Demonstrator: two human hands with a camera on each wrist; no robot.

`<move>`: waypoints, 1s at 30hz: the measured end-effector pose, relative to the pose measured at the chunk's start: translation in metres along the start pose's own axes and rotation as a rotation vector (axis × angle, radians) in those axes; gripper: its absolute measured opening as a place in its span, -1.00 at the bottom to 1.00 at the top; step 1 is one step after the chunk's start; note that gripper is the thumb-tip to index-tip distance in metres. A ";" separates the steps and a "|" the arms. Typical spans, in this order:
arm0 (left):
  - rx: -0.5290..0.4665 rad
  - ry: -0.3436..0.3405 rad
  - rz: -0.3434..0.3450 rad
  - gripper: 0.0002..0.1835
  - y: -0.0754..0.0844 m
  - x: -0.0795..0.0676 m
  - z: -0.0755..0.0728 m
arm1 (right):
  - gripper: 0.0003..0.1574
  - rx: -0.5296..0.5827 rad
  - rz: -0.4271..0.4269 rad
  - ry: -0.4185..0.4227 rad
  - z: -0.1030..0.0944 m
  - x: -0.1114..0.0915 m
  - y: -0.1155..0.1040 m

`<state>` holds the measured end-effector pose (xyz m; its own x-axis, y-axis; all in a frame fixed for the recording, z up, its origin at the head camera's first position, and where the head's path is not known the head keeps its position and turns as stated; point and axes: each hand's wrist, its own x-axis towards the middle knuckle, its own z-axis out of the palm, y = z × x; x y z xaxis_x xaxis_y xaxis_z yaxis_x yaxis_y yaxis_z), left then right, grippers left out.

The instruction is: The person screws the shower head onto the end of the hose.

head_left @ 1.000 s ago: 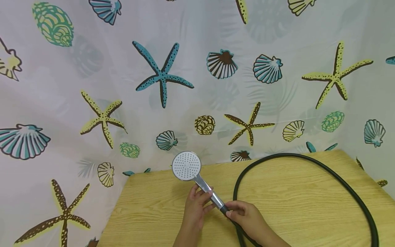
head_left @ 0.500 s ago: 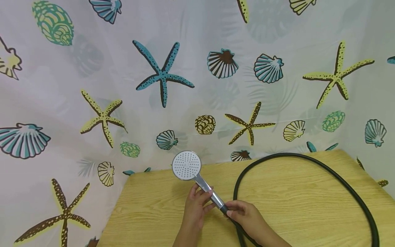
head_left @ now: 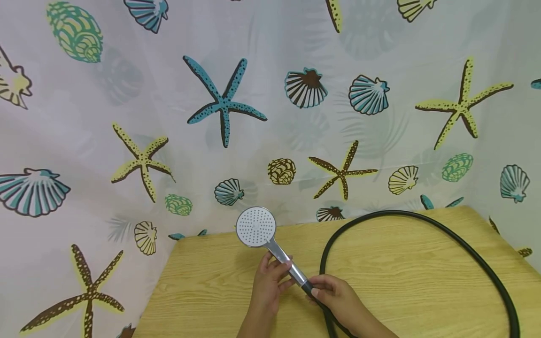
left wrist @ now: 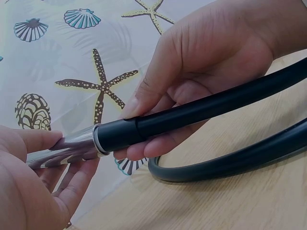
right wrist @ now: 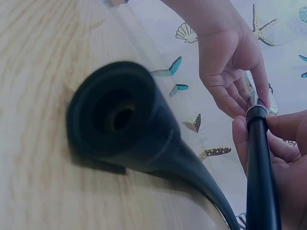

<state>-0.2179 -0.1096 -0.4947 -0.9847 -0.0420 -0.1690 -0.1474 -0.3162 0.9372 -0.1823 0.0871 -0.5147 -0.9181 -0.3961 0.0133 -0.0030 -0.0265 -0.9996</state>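
Observation:
A chrome hand shower (head_left: pixel 255 226) with a round white spray face is held tilted over the table, face turned up. My left hand (head_left: pixel 268 284) grips its shiny handle (left wrist: pixel 72 148), thumb on one side and fingers on the other. At the handle's lower end sits a black collar (left wrist: pixel 117 135), joined to a black hose (left wrist: pixel 216 103). My right hand (head_left: pixel 338 298) pinches this collar between thumb and fingers, right beside the chrome edge. In the right wrist view, a wide, hollow black hose end (right wrist: pixel 160 110) appears large and near the camera.
The hose loops (head_left: pixel 460 239) across the right side of the wood-grain table (head_left: pixel 203 277) and runs off the front edge of view. A white curtain (head_left: pixel 270 126) printed with starfish and shells hangs behind the table and along its sides.

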 end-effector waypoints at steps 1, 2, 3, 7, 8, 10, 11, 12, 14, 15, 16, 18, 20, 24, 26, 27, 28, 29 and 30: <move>-0.001 0.000 0.000 -0.32 0.000 0.000 0.000 | -0.48 0.000 0.002 0.000 0.000 0.000 0.000; -0.002 0.000 0.000 -0.32 0.000 0.000 0.000 | -0.48 0.002 0.003 0.000 0.000 0.000 0.000; -0.001 -0.001 -0.001 -0.31 0.000 0.000 0.000 | -0.48 0.003 0.003 0.000 0.000 0.000 -0.001; -0.001 -0.005 -0.004 -0.29 -0.001 0.000 -0.001 | -0.48 -0.004 0.004 0.007 0.000 0.000 -0.001; -0.001 -0.006 -0.004 -0.29 -0.001 0.000 -0.001 | -0.48 -0.004 0.003 0.009 0.000 0.000 0.000; -0.003 -0.009 -0.004 -0.30 -0.001 0.000 -0.001 | -0.47 -0.007 0.005 0.018 0.000 0.000 0.000; -0.002 -0.009 -0.004 -0.30 -0.001 0.001 -0.001 | -0.47 -0.006 0.006 0.021 0.000 0.000 0.001; -0.004 -0.010 -0.003 -0.31 -0.001 0.001 -0.001 | -0.47 -0.006 0.007 0.024 -0.001 0.000 0.001; -0.007 -0.011 -0.002 -0.32 -0.001 0.000 -0.001 | -0.46 -0.002 0.009 0.029 0.000 0.000 0.000; -0.008 -0.011 -0.003 -0.32 0.000 0.000 -0.001 | -0.46 -0.005 0.009 0.031 0.000 0.000 0.000; -0.008 -0.010 -0.003 -0.32 0.000 0.000 -0.001 | -0.46 -0.007 0.007 0.032 0.001 0.000 0.000; -0.004 -0.008 -0.002 -0.31 0.000 -0.001 -0.001 | -0.46 -0.024 0.005 0.038 0.002 0.000 -0.001; -0.001 -0.005 -0.002 -0.30 0.001 -0.001 -0.001 | -0.46 -0.052 0.000 0.049 0.003 0.000 -0.001; 0.004 0.000 -0.002 -0.28 0.002 -0.002 -0.001 | -0.49 -0.138 -0.016 0.079 0.004 0.000 -0.001; 0.005 0.000 -0.003 -0.29 0.002 -0.002 -0.001 | -0.50 -0.173 -0.024 0.088 0.005 -0.001 0.000; 0.003 0.001 -0.005 -0.28 0.002 -0.002 -0.001 | -0.51 -0.185 -0.026 0.090 0.005 -0.001 0.000; 0.003 0.001 -0.005 -0.28 0.002 -0.001 -0.001 | -0.51 -0.190 -0.028 0.093 0.005 -0.001 0.000; 0.001 0.000 -0.007 -0.27 0.002 -0.001 -0.001 | -0.51 -0.192 -0.030 0.095 0.005 -0.001 0.000; 0.000 -0.001 -0.007 -0.27 0.002 -0.001 -0.001 | -0.51 -0.192 -0.030 0.094 0.005 -0.001 0.001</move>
<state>-0.2171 -0.1110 -0.4934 -0.9838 -0.0388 -0.1748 -0.1539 -0.3164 0.9361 -0.1792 0.0833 -0.5152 -0.9494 -0.3100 0.0502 -0.0984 0.1417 -0.9850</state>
